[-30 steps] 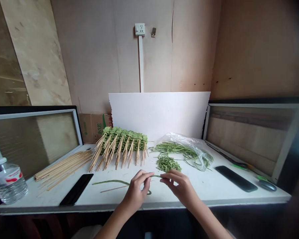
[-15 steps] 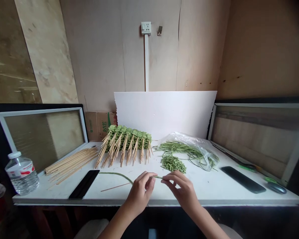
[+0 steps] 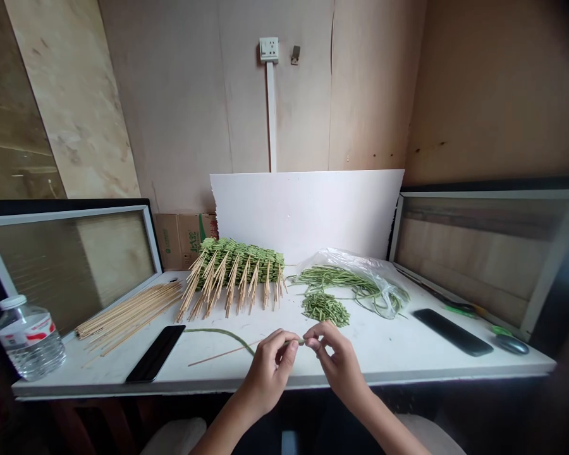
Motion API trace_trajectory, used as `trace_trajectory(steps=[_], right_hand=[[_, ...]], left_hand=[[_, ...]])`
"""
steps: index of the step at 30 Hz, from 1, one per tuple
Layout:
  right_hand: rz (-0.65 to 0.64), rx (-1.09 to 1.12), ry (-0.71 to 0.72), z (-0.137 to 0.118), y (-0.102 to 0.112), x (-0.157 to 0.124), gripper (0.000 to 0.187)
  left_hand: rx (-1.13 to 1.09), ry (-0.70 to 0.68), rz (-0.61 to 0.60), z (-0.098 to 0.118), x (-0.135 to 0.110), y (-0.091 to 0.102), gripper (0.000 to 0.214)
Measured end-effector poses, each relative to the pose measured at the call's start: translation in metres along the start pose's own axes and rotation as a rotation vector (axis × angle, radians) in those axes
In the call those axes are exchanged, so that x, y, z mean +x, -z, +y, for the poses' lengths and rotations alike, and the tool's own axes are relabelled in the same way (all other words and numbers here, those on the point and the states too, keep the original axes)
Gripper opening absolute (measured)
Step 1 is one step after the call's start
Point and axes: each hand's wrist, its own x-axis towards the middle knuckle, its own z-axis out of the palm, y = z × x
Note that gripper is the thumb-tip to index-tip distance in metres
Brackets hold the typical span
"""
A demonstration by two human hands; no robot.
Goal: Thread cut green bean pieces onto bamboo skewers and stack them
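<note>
A long green bean curves across the white table from the black phone into my left hand. The fingers of that hand are closed around it, and a short tip pokes out between thumb and forefinger. My right hand pinches that same end, its fingertips almost touching those of my left. Just beyond my right hand lies a heap of short cut bean pieces. A single thin reddish-brown stick rests on the table beside the bean, left of my left hand.
Skewered bean pieces are stacked at the back, beside loose skewers. Whole long beans lie in a clear plastic bag. A phone, a water bottle, a dark flat object and a mouse are nearer the sides.
My hands have come closer together, leaving less bean showing between the fingertips. The whole view has shifted slightly, with most things now a little further left.
</note>
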Motion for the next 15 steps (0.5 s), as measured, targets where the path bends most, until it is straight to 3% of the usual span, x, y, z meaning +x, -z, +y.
trace_trajectory(steps=[4,9,15], right_hand=[[-0.027,0.046,-0.117,0.0009,-0.0039,-0.0028,0.024],[-0.023,0.106,-0.285,0.0005,-0.0083,-0.0062,0.026],[-0.058,0.333,-0.429,0.0057,-0.0068,-0.0031,0.033]], left_hand=[[-0.003,-0.01,0.03,-0.0016,-0.0001,-0.0017,0.027],[-0.101,0.096,0.067,0.0008,-0.0007,-0.0049,0.032],[-0.285,0.177,0.007,0.0008,0.001,-0.0055,0.037]])
